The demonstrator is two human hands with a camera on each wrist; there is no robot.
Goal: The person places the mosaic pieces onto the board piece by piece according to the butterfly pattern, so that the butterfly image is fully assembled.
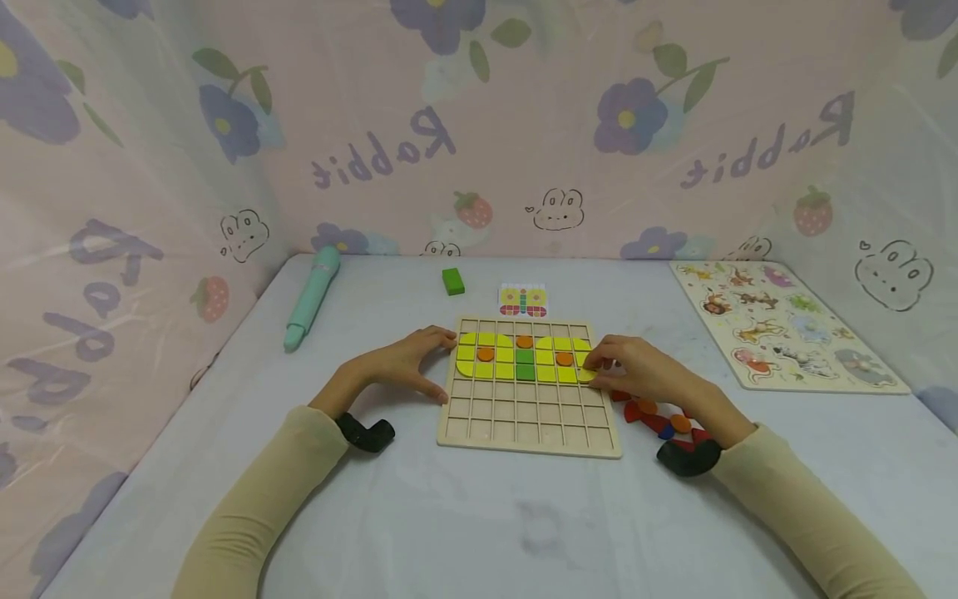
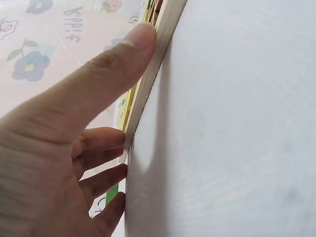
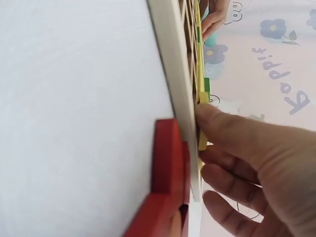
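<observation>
A wooden grid board (image 1: 516, 412) lies flat in front of me. Yellow tiles (image 1: 545, 373), orange discs (image 1: 486, 354) and green squares (image 1: 525, 358) fill part of its upper rows. My right hand (image 1: 647, 370) pinches a yellow tile (image 3: 203, 136) between thumb and fingers at the board's right edge, in line with the yellow area's lower right corner. At the opposite edge, my left hand (image 1: 404, 362) rests its thumb (image 2: 140, 39) and fingertips against the board's side, the fingers spread and loosely bent. Behind the board lies a small butterfly pattern card (image 1: 523, 301).
Loose red pieces (image 1: 654, 422), orange discs (image 1: 680, 423) and a blue piece (image 1: 666, 433) lie beside the board, under my right forearm. A green block (image 1: 452, 282) sits behind. A teal stick-shaped object (image 1: 312, 297) lies back left; an animal puzzle board (image 1: 793, 333) lies at right.
</observation>
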